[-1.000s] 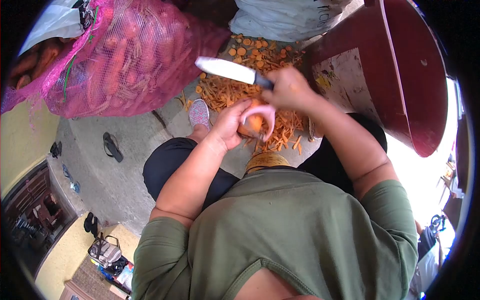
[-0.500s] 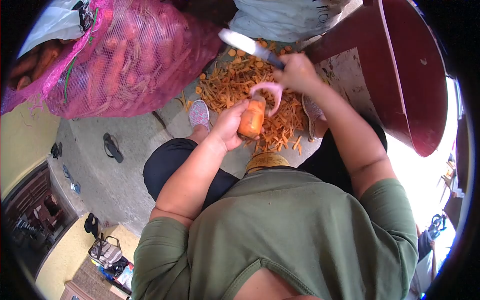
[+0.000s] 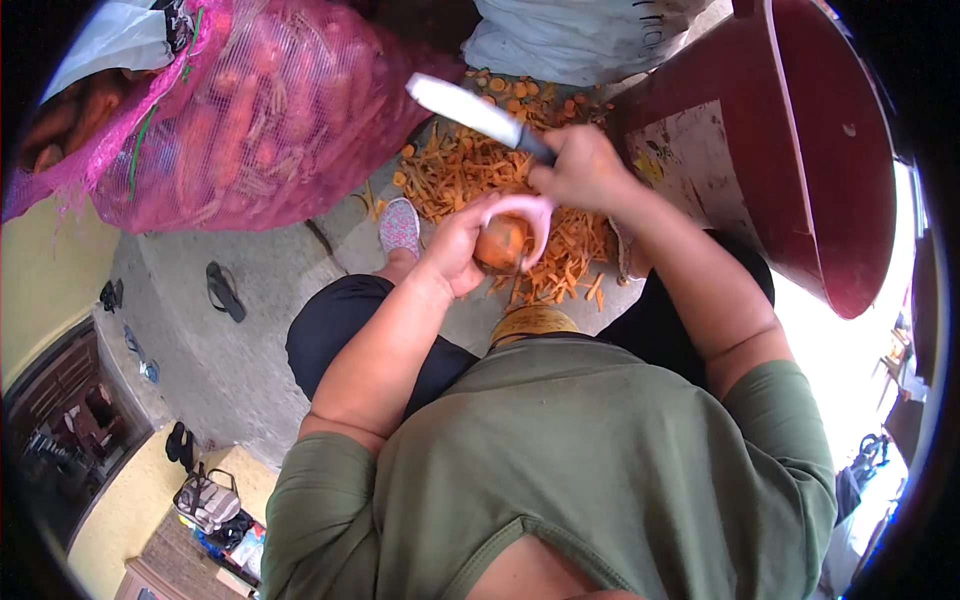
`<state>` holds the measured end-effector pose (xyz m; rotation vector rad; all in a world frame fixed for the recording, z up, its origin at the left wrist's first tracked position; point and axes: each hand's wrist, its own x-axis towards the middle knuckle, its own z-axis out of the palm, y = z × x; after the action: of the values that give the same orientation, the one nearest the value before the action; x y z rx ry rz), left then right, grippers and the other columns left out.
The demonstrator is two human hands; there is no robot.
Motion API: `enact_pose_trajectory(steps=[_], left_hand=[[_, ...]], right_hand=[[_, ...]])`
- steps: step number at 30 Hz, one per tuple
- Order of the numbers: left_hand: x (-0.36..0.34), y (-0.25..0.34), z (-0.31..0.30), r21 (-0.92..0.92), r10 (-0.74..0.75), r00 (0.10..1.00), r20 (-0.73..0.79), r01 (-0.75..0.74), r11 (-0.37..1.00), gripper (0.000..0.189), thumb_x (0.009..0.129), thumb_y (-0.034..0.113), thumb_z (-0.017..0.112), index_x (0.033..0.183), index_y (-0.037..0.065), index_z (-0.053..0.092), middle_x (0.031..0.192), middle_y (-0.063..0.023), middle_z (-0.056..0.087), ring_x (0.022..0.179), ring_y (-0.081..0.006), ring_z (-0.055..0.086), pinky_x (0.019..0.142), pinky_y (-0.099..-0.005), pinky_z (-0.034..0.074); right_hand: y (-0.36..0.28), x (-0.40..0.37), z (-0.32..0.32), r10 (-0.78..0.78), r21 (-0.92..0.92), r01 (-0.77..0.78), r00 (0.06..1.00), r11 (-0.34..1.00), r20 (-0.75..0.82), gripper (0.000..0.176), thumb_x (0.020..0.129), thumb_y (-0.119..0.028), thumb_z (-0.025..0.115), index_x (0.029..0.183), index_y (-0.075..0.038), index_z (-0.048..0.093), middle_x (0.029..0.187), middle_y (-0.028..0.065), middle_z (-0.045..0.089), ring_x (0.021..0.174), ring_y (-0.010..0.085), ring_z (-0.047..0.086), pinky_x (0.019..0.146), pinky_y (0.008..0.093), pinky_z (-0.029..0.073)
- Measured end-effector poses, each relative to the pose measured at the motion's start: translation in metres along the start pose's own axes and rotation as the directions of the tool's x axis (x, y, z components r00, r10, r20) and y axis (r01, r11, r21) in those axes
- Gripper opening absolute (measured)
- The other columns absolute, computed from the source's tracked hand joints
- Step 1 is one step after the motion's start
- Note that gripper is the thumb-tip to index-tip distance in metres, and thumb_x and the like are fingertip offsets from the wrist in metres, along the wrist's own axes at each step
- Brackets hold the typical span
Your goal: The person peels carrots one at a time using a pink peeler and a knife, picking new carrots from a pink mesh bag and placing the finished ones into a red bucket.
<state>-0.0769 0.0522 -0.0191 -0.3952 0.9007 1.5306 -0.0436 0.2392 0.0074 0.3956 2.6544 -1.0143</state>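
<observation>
A short, thick carrot (image 3: 502, 244) is wrapped in the fingers of my left hand (image 3: 460, 248), above the floor between my feet. My right hand (image 3: 587, 170) is closed round the dark handle of a knife (image 3: 470, 108), whose pale blade points up and left. A pink peeler (image 3: 540, 215) is also at my right hand, its curved frame lying over the carrot. Below both hands, orange peelings (image 3: 572, 255) and cut carrot pieces are heaped on the floor.
A pink mesh sack (image 3: 270, 120) full of carrots stands at the upper left, with a whitish sack (image 3: 570, 40) at the top. The large dark red container (image 3: 830, 150) is at the right. Slippers (image 3: 225, 292) lie on the concrete floor (image 3: 200, 370) at the left.
The peeler has come down and left over the carrot, and the knife blade has swung left and lower with my right hand. The carrot now shows more of its end.
</observation>
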Motion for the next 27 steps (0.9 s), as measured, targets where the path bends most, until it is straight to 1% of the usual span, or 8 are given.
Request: enact_pose_trajectory(steps=[9, 10, 14, 18, 21, 24, 26, 27], left_hand=[[-0.001, 0.0, -0.002, 0.032, -0.041, 0.999, -0.004, 0.041, 0.999, 0.032, 0.087, 0.031, 0.038, 0.111, 0.011, 0.044, 0.092, -0.0099, 0.056, 0.075, -0.0208, 0.057, 0.055, -0.0361, 0.048], [0.0, -0.001, -0.001, 0.02, -0.031, 0.999, -0.032, 0.031, 0.999, 0.032, 0.088, 0.03, 0.037, 0.112, 0.01, 0.044, 0.092, -0.0097, 0.056, 0.075, -0.0206, 0.057, 0.056, -0.0363, 0.048], [0.002, -0.002, 0.006, -0.09, -0.065, 0.998, -0.007, 0.065, 0.994, 0.033, 0.088, 0.031, 0.037, 0.11, 0.008, 0.044, 0.091, -0.0106, 0.055, 0.074, -0.0235, 0.057, 0.056, -0.0379, 0.049], [-0.001, -0.002, -0.002, 0.0, -0.132, 0.991, 0.001, 0.132, 0.991, 0.035, 0.088, 0.034, 0.034, 0.108, 0.007, 0.045, 0.089, -0.0108, 0.055, 0.073, -0.0231, 0.057, 0.057, -0.0387, 0.049], [-0.002, -0.003, -0.003, 0.026, -0.111, 0.993, -0.041, 0.112, 0.993, 0.037, 0.088, 0.036, 0.033, 0.106, 0.007, 0.046, 0.09, -0.0104, 0.056, 0.073, -0.022, 0.056, 0.059, -0.0374, 0.047], [0.003, -0.009, -0.009, -0.054, -0.044, 0.999, 0.009, 0.045, 0.998, 0.035, 0.089, 0.034, 0.033, 0.106, 0.006, 0.045, 0.089, -0.0113, 0.055, 0.073, -0.0227, 0.056, 0.059, -0.037, 0.048], [0.007, -0.011, -0.004, -0.17, -0.053, 0.998, -0.032, 0.047, 0.984, 0.036, 0.089, 0.033, 0.033, 0.107, 0.005, 0.045, 0.089, -0.0117, 0.055, 0.073, -0.0233, 0.057, 0.06, -0.0369, 0.048], [0.001, -0.008, 0.0, -0.003, -0.028, 1.0, 0.013, 0.028, 1.0, 0.036, 0.089, 0.033, 0.032, 0.108, 0.004, 0.044, 0.089, -0.0121, 0.055, 0.074, -0.0237, 0.057, 0.06, -0.0369, 0.048]], right_hand=[[0.026, 0.017, -0.023, 0.257, 0.023, -0.257, 0.952, 0.966, -0.165, 0.024, 0.064, -0.027, 0.062, 0.079, -0.008, 0.061, 0.067, 0.0148, 0.059, 0.065, 0.0259, 0.06, 0.067, 0.0352, 0.048], [0.019, 0.013, -0.012, 0.101, 0.051, -0.091, 0.962, 0.995, -0.255, 0.018, 0.063, -0.019, 0.059, 0.066, -0.001, 0.055, 0.054, 0.0161, 0.053, 0.052, 0.0261, 0.057, 0.054, 0.0356, 0.045], [-0.007, -0.009, 0.011, -0.257, -0.102, 0.243, 0.951, 0.965, -0.169, 0.017, 0.06, -0.019, 0.06, 0.061, -0.002, 0.054, 0.055, 0.0169, 0.052, 0.053, 0.0302, 0.055, 0.055, 0.0376, 0.045], [0.034, 0.018, -0.007, 0.099, -0.07, -0.122, 0.957, 0.99, -0.272, 0.017, 0.061, -0.02, 0.059, 0.067, -0.003, 0.058, 0.057, 0.0159, 0.055, 0.053, 0.0266, 0.057, 0.056, 0.0364, 0.046], [0.034, 0.02, -0.011, 0.144, 0.003, -0.151, 0.938, 0.989, -0.316, 0.018, 0.062, -0.019, 0.059, 0.071, -0.004, 0.06, 0.057, 0.0159, 0.055, 0.053, 0.0247, 0.057, 0.056, 0.0352, 0.046], [-0.008, -0.005, 0.0, -0.035, -0.044, 0.038, 0.998, 0.998, 0.057, 0.028, 0.063, -0.029, 0.062, 0.082, -0.008, 0.062, 0.068, 0.0148, 0.06, 0.066, 0.0265, 0.06, 0.066, 0.0363, 0.048], [-0.006, -0.004, 0.005, -0.03, -0.04, 0.032, 0.999, 0.999, 0.041, 0.025, 0.062, -0.029, 0.062, 0.078, -0.009, 0.062, 0.067, 0.0145, 0.059, 0.065, 0.027, 0.06, 0.065, 0.037, 0.048], [-0.004, -0.003, 0.007, -0.026, -0.039, 0.027, 0.999, 0.999, 0.032, 0.024, 0.062, -0.029, 0.062, 0.076, -0.009, 0.062, 0.066, 0.0144, 0.059, 0.064, 0.0273, 0.06, 0.065, 0.0373, 0.047]])
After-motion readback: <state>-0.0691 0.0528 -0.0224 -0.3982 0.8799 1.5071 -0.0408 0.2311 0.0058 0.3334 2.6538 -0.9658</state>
